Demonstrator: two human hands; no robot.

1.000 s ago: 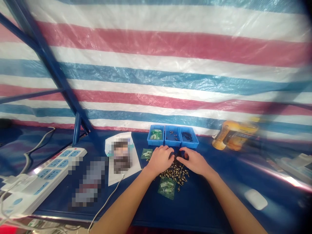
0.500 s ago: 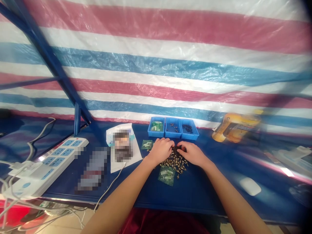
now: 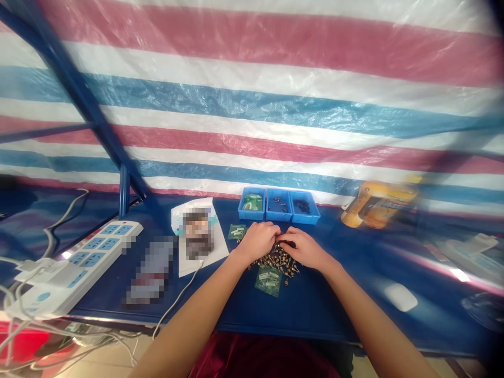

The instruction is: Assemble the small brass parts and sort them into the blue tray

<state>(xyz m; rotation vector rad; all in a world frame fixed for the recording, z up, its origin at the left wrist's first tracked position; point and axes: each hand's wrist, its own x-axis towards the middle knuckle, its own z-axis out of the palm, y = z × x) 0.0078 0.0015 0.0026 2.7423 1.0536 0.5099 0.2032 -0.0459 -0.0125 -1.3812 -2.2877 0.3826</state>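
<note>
My left hand [image 3: 258,241] and my right hand [image 3: 305,250] curl together just above a loose pile of small brass screw-like parts [image 3: 275,261], their fingertips nearly meeting. A thin dark part [image 3: 286,243] shows between them, partly hidden by my fingers, so I cannot tell which hand grips it. A small clear green-tinted bag [image 3: 269,281] lies just below the pile, and another [image 3: 237,231] lies beyond my left hand. Past my hands stands a blue three-compartment tray [image 3: 279,206], holding green packets, small brass parts and small black parts.
A white power strip [image 3: 79,268] and white cables lie at the left, beside pixelated items on white paper [image 3: 199,257]. A white mouse [image 3: 400,297] and a yellow bottle [image 3: 378,205] sit on the right of the blue table. A striped tarp hangs behind.
My hands have drawn closer together over the pile, and the thin dark part now shows between them. The view has tilted down since the oldest frame, so the table sits higher in the picture.
</note>
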